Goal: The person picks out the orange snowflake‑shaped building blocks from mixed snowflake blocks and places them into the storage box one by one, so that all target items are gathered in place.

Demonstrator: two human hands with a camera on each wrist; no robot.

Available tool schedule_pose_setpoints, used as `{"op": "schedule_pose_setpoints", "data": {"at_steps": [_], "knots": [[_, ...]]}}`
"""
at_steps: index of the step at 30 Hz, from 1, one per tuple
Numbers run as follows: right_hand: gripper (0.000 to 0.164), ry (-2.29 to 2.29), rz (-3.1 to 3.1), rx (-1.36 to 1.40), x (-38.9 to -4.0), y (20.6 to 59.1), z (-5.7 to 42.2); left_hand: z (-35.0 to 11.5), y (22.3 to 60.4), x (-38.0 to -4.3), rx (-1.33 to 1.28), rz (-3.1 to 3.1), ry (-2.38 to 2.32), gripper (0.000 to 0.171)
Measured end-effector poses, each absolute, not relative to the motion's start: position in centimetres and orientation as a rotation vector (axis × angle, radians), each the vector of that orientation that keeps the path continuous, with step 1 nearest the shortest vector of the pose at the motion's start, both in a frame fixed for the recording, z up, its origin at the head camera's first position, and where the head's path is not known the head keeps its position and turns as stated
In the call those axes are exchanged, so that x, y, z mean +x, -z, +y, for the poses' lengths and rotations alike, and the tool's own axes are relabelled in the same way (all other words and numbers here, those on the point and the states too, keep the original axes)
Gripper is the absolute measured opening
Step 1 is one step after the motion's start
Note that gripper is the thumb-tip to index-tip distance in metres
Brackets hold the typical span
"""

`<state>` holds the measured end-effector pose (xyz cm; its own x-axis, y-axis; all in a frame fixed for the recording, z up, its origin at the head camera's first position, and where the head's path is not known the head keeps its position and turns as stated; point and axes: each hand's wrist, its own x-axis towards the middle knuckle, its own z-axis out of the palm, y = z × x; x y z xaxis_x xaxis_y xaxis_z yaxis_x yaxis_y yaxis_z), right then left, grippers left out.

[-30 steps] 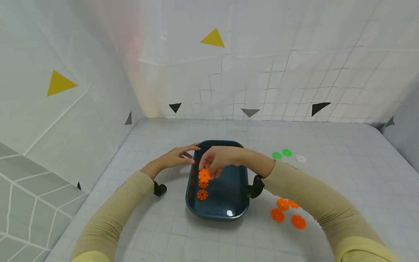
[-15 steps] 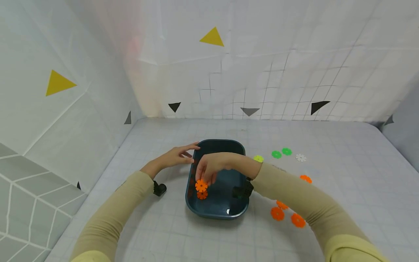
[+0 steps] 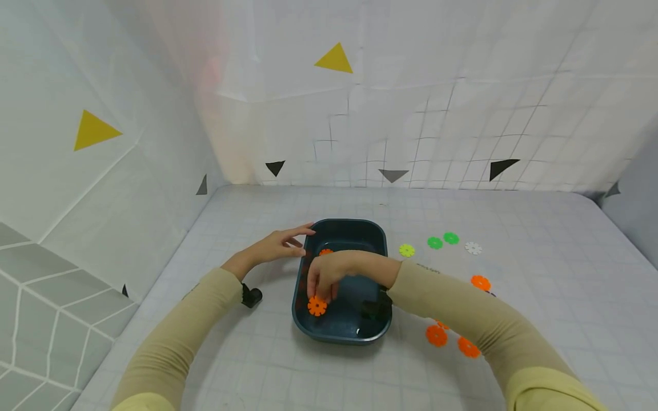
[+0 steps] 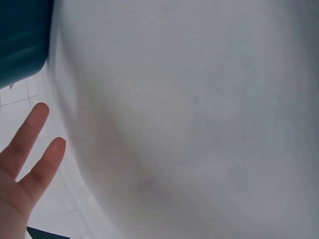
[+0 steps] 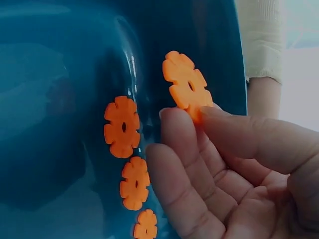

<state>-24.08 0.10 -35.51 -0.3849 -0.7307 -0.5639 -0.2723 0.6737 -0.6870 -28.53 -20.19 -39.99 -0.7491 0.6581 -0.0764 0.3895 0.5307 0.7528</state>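
Observation:
A dark teal plastic tray (image 3: 360,319) stands lengthwise before me. My right hand (image 3: 331,271) reaches inside it and pinches an orange flower-shaped disc (image 5: 187,84) between thumb and fingers. In the right wrist view, a row of orange discs (image 5: 122,127) lies on the tray bottom beside the fingers. The head view shows another orange disc (image 3: 325,252) past the right hand, partly covered by it. At the tray's left side my left hand (image 3: 275,246) has its fingers spread, fingertips right at the rim. Two of its fingers (image 4: 42,167) appear in the left wrist view, holding nothing.
Right of the tray, a yellow disc (image 3: 406,250), two green discs (image 3: 434,243) and a white disc (image 3: 473,248) lie on the table. Nearer, several orange discs (image 3: 436,335) are partly behind the right sleeve (image 3: 452,308). White sheeting (image 3: 288,114) closes off the back and left.
My right hand has moved toward the tray's near end with the orange disc, which now overlaps where a lying disc showed. The yellow disc has come into view. The left hand stays put.

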Motion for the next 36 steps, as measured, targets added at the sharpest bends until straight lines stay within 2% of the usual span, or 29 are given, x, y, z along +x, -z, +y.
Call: {"op": "schedule_pose_setpoints", "data": {"at_steps": [16, 36], "knots": [[0.011, 0.544, 1.943, -0.735, -23.4, 37.5, -0.4, -20.1, 39.9, -28.6, 0.841, 2.424, -1.054, 0.055], [0.01, 0.6, 1.945, -0.682, -23.1, 37.3, -0.5, -20.2, 40.1, -28.7, 0.843, 2.428, -1.045, 0.053]]}}
